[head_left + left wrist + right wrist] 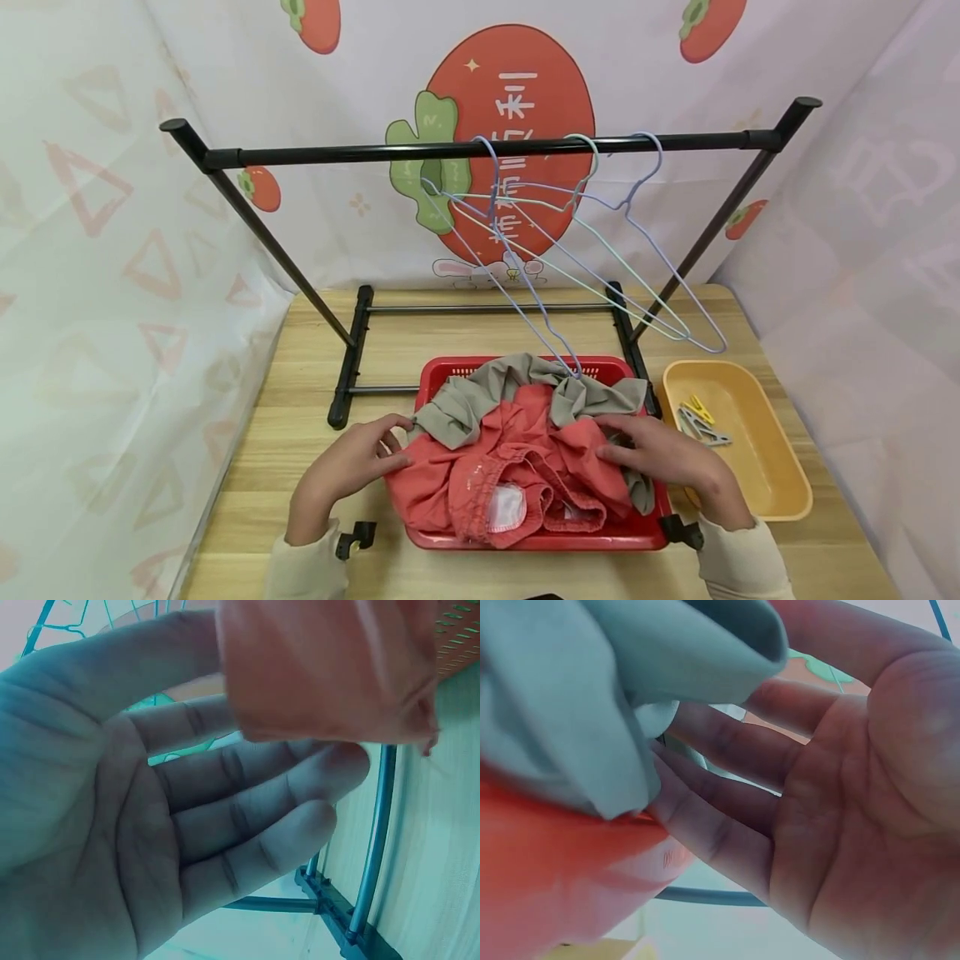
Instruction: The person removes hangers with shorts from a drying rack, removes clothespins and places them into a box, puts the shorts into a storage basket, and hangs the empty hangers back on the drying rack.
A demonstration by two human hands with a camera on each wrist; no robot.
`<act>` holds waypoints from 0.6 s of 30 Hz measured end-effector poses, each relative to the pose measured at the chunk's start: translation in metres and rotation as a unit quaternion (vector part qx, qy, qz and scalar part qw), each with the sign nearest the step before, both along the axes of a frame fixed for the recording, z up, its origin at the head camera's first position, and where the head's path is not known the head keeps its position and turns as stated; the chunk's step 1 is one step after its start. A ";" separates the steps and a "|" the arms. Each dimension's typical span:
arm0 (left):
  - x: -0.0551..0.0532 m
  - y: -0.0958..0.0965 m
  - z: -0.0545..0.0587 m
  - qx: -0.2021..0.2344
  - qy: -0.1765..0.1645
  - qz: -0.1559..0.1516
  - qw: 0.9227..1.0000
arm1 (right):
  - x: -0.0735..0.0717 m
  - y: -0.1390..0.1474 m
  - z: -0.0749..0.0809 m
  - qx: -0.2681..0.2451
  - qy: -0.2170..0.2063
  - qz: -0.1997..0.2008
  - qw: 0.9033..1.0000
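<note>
Red pants [487, 475] with a gathered elastic waistband lie bunched over a grey-green garment [510, 379] in a red basket [536, 542]. My left hand [356, 458] holds the left edge of the red pants, thumb on top. In the left wrist view the red cloth [330, 667] covers the thumb and index tips, while the other fingers [255, 802] stretch behind it. At the right side my right hand [663, 454] grips the red pants with thumb and index finger. Folds of grey-green cloth [682, 652] hide its fingertips in the right wrist view.
Behind the basket stands a black clothes rack [360, 154] with a blue hanger [525, 275], a green hanger [630, 275] and a purple hanger [675, 267]. One hanger's end overlaps the grey-green cloth. A yellow tray [765, 467] with clothespins [701, 421] sits at the right.
</note>
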State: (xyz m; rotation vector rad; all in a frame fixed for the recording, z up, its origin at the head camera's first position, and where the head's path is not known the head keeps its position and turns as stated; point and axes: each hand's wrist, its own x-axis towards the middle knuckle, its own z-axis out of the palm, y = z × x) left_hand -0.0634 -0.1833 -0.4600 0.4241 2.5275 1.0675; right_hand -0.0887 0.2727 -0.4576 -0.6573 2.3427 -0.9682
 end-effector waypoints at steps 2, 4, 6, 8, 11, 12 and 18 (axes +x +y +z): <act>0.001 0.000 0.001 0.000 -0.012 -0.001 1.000 | 0.000 0.001 0.000 -0.002 0.005 -0.001 1.000; 0.002 0.000 0.003 -0.007 -0.012 -0.008 1.000 | -0.001 0.001 -0.001 -0.006 0.005 -0.004 1.000; 0.002 0.001 0.005 -0.010 -0.008 -0.018 1.000 | 0.000 0.002 -0.001 -0.010 0.004 -0.006 1.000; 0.001 0.002 0.007 -0.010 -0.003 -0.030 0.999 | 0.000 0.002 -0.002 -0.012 0.004 -0.006 1.000; -0.002 0.003 0.009 0.003 0.007 -0.045 0.999 | -0.001 0.002 -0.002 -0.012 0.009 -0.003 1.000; -0.003 0.003 0.008 0.010 0.011 -0.048 0.999 | -0.001 0.002 -0.003 -0.012 0.010 -0.003 1.000; -0.014 0.016 0.006 0.082 0.002 -0.047 0.996 | 0.000 0.003 -0.001 -0.008 0.009 -0.004 1.000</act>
